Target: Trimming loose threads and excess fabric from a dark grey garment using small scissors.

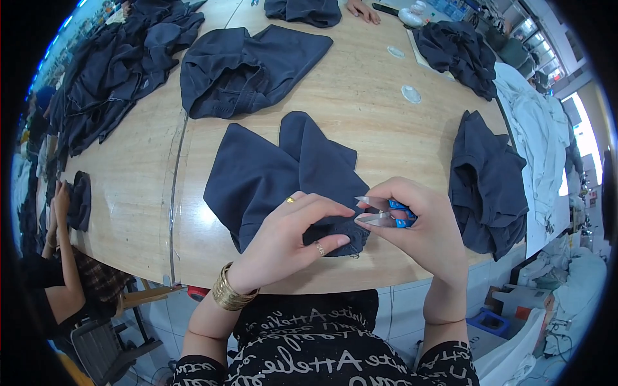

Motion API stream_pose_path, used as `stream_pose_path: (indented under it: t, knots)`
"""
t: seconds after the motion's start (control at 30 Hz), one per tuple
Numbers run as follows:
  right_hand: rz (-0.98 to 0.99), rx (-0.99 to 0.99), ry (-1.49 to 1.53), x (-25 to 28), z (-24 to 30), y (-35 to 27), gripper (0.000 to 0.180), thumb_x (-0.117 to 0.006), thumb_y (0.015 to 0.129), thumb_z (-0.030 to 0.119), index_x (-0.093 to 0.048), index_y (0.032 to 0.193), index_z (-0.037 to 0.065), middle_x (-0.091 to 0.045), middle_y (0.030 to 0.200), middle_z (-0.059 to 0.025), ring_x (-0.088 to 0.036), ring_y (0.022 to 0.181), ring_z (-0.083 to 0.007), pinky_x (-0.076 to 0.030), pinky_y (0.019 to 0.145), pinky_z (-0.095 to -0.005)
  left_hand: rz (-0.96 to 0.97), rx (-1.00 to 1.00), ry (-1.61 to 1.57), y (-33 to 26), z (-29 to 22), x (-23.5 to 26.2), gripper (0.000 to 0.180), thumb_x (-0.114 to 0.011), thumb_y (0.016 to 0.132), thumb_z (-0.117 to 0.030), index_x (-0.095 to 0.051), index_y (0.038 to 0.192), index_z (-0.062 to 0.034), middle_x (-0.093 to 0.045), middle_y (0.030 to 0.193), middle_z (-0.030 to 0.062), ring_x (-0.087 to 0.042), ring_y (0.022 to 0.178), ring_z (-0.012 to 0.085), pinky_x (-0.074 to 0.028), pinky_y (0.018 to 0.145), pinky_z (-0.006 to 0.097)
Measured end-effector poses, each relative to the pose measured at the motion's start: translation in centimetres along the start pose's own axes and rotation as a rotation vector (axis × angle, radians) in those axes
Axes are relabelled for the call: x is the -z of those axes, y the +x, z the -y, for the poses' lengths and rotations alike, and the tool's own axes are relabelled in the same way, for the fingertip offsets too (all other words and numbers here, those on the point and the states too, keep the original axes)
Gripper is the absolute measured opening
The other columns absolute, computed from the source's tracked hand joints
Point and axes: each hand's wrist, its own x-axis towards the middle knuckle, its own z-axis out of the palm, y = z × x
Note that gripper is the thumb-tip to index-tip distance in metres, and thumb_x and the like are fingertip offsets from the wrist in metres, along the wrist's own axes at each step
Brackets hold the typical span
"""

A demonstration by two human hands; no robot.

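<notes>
A dark navy pair of shorts (pixel 277 174) lies on the table in front of me, its legs pointing away and its gathered waistband near the table's edge. My left hand (pixel 280 235) is closed on the waistband, thumb and fingers pinching the cloth. In my right hand (pixel 428 225) are thread snips (pixel 381 220) with blue grips and short metal blades. The blades are spread apart and point left, close to the waistband by my left fingertips. Whether they touch a thread is too small to tell.
Similar dark shorts (pixel 257 71) lie farther off on the wooden table (pixel 360 83). A dark garment heap (pixel 122 71) sits at far left, folded dark garments (pixel 486 186) at right, pale cloth (pixel 531 122) beyond. Another person's hand (pixel 364 11) rests at the far edge; someone sits at left.
</notes>
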Motion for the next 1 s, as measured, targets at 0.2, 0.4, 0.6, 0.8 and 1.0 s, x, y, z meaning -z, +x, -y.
stream_pose_path:
  t: [0.2, 0.4, 0.6, 0.8, 1.0]
  knots:
    - [-0.015, 0.136, -0.185, 0.1, 0.6, 0.7, 0.028, -0.078, 0.070, 0.008, -0.064, 0.094, 0.003, -0.065, 0.087, -0.0057, -0.060, 0.074, -0.0149, -0.046, 0.065, -0.0253, 0.060, -0.163, -0.024, 1.8, 1.3, -0.5, 0.017, -0.074, 0.079, -0.016, -0.071, 0.091, -0.0054, -0.065, 0.088, 0.0072, -0.060, 0.082, 0.0234, -0.047, 0.076, 0.033]
    - [-0.132, 0.190, -0.464, 0.6, -1.1, 0.4, 0.031, -0.077, 0.074, 0.027, -0.061, 0.092, 0.008, -0.065, 0.085, -0.0051, -0.062, 0.073, -0.0217, -0.039, 0.069, -0.0305, 0.105, 0.210, -0.379, 2.0, 2.7, -0.3, 0.019, -0.074, 0.083, -0.018, -0.067, 0.076, -0.0014, -0.065, 0.067, 0.0024, -0.054, 0.055, 0.0073, -0.041, 0.052, 0.026]
    - [-0.274, 0.029, -0.389, 1.2, -4.0, -0.9, 0.035, -0.079, 0.073, 0.024, -0.062, 0.097, 0.006, -0.062, 0.083, -0.0047, -0.056, 0.073, -0.0174, -0.040, 0.068, -0.0287, 0.153, 0.259, -0.603, 2.7, 2.4, 0.7, 0.024, -0.065, 0.091, -0.015, -0.054, 0.076, -0.0006, -0.068, 0.076, 0.0052, -0.067, 0.082, 0.0084, -0.048, 0.066, 0.019]
    - [-0.122, 0.049, -0.097, -1.0, -4.7, -1.8, 0.041, -0.081, 0.069, 0.021, -0.065, 0.103, 0.006, -0.061, 0.083, -0.0044, -0.051, 0.068, -0.0177, -0.042, 0.066, -0.0285, 0.079, 0.227, -0.637, 0.9, 3.2, 1.1, 0.023, -0.063, 0.093, -0.015, -0.052, 0.077, -0.0012, -0.070, 0.082, 0.0093, -0.066, 0.090, 0.0114, -0.050, 0.071, 0.020]
    - [-0.211, -0.023, 0.058, -2.7, -7.9, -3.1, 0.033, -0.073, 0.072, 0.005, -0.063, 0.103, 0.002, -0.060, 0.085, -0.0034, -0.050, 0.071, -0.0128, -0.043, 0.068, -0.0246, -0.132, 0.111, -0.438, 0.3, 4.8, -1.3, 0.024, -0.065, 0.091, -0.021, -0.055, 0.081, -0.0017, -0.070, 0.077, 0.0089, -0.067, 0.072, 0.0140, -0.049, 0.063, 0.027]
